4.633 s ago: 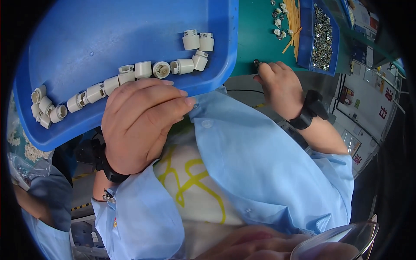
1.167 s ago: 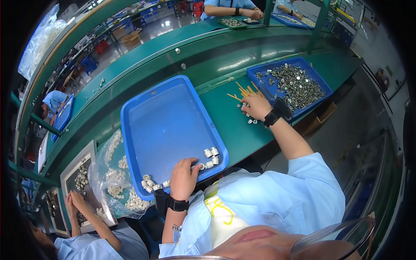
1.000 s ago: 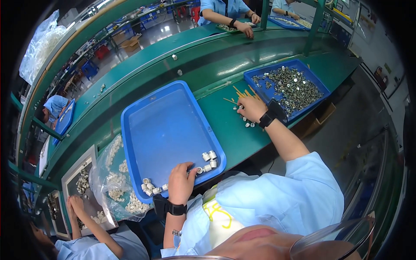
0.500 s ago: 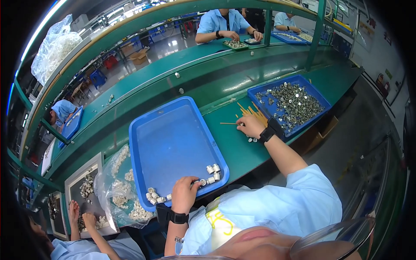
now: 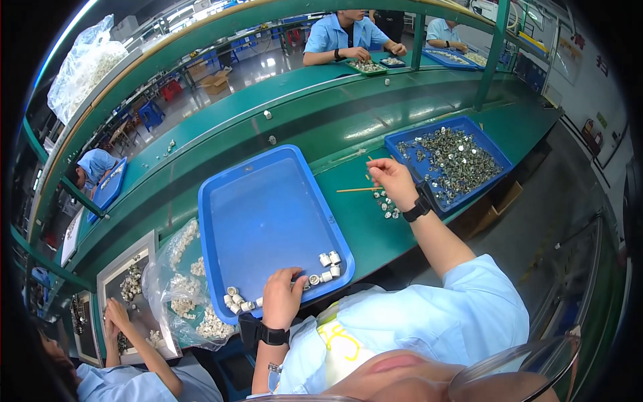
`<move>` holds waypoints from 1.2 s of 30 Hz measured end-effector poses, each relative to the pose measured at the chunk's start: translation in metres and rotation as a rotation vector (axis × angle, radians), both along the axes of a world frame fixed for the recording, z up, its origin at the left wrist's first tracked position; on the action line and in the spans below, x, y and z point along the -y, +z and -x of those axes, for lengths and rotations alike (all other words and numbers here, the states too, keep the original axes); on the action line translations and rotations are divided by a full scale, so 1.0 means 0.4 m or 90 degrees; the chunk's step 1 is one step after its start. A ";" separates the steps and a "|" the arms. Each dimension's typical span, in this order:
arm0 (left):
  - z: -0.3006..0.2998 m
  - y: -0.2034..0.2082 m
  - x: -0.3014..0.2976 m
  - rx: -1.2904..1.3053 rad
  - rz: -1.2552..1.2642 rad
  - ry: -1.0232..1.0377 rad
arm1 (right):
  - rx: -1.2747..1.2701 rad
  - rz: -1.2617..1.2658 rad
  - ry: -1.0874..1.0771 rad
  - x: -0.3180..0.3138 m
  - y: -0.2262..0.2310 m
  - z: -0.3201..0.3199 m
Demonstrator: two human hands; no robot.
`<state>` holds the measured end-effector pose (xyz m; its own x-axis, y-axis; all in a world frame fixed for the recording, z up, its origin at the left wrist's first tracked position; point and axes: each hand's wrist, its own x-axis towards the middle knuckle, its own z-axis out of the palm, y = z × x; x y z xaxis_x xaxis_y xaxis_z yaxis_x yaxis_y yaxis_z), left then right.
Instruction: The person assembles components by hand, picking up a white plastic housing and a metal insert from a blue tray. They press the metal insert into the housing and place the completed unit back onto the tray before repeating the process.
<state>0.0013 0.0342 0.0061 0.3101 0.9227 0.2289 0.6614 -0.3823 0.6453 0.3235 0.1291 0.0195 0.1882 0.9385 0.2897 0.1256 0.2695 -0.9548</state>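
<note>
White cylinders (image 5: 325, 260) line the blue tray (image 5: 264, 214) from 5 to 7 o'clock; left hand (image 5: 281, 299) over them, fingers curved. Right hand (image 5: 395, 182) beyond tray's 2 o'clock, fingertips bunched near yellow stick (image 5: 355, 190). Cannot tell either's grip.

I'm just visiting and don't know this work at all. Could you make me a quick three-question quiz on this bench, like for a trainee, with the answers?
1. What lies in the large blue tray by the left hand?
A) Scissors
B) Short white cylinders
C) Gloves

2. True or false: a clear plastic bag lies left of that large blue tray.

3. What thin, straight thing shows just left of the right hand?

Key:
1. B
2. True
3. A yellowish stick
</note>
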 end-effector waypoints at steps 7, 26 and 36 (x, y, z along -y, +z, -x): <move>0.013 -0.023 0.012 0.015 -0.005 0.024 | -0.219 0.049 0.172 0.034 0.015 0.063; -0.010 0.027 0.009 0.123 0.061 -0.031 | -0.433 0.160 0.372 0.113 0.027 0.108; -0.063 0.056 0.042 0.668 0.361 -0.090 | -0.188 0.090 0.471 0.215 0.059 0.310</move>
